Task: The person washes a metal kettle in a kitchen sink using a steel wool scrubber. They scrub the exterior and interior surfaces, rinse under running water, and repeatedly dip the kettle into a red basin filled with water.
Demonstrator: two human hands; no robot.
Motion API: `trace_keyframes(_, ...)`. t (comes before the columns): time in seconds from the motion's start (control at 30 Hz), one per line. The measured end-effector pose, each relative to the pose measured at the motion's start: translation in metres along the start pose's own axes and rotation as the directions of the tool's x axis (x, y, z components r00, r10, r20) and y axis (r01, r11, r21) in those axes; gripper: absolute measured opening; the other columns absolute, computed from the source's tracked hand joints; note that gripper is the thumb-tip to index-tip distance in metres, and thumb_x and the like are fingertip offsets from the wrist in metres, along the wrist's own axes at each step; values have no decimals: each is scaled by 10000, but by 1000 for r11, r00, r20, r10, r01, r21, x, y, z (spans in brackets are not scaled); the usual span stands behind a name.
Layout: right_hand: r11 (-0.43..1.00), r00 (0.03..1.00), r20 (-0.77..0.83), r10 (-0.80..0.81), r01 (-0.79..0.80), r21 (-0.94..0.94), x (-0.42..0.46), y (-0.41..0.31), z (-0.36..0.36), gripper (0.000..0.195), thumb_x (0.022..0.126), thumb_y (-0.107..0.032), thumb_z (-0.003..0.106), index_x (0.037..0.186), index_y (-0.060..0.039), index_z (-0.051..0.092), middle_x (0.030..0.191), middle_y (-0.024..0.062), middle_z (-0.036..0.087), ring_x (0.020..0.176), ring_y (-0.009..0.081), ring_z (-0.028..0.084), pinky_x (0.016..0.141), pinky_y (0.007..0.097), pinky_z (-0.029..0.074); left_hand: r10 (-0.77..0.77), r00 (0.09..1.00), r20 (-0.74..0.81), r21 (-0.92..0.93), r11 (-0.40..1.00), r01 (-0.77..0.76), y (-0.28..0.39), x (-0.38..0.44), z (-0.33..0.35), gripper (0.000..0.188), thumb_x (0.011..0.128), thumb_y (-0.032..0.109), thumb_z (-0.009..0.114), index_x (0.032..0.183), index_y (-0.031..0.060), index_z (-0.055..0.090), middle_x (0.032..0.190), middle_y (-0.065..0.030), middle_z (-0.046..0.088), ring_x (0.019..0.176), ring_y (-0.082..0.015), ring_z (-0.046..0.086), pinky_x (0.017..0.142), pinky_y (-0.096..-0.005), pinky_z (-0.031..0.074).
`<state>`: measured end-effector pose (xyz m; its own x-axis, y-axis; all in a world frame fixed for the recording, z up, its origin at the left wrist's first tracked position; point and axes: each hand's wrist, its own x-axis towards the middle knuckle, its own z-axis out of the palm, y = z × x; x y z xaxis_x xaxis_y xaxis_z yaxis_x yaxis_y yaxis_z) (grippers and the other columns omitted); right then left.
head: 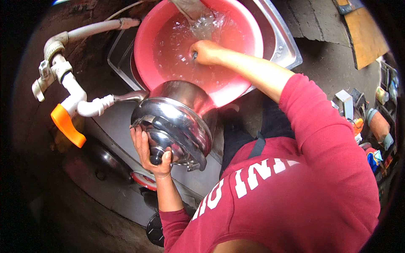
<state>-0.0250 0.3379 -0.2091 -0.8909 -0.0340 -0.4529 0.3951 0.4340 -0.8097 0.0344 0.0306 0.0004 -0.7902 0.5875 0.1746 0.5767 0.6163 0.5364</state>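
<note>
My left hand grips the lid and black knob of a shiny metal kettle, with its black handle lying alongside. The kettle is tilted against the near rim of a pink plastic basin. Cloudy water fills much of the basin. My right hand is a fist over the water, closed around a small dark item that I cannot identify. Beyond it, a pale, limp tube or cloth hangs in from the top edge, where water splashes below it.
The basin sits on a stainless steel sink. White pipes with an orange valve lever stand at left. A dark round pan or lid and a red-rimmed dish lie lower left. Assorted containers and a wooden board are at right.
</note>
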Motion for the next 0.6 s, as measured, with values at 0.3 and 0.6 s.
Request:
trace_keyframes(0.3,552,973,65,-220,69,831,-56,-17,31,195,888,-105,720,1078,-61,704,985,39,720,913,149,655,858,337,525,12,1000,-5,-3,1000,-12,7,9,1,731,845,422,716,1410,-12,554,1446,-256,545,1411,-490,411,1185,-573,273)
trace_keyframes(0.6,860,976,203,-72,-42,508,-9,-34,36,180,881,-202,722,1001,-68,723,844,53,708,795,163,642,701,332,516,6,1000,-14,-32,999,-7,8,6,0,708,834,363,730,1408,-12,557,1449,-235,550,1422,-468,409,1184,-558,284)
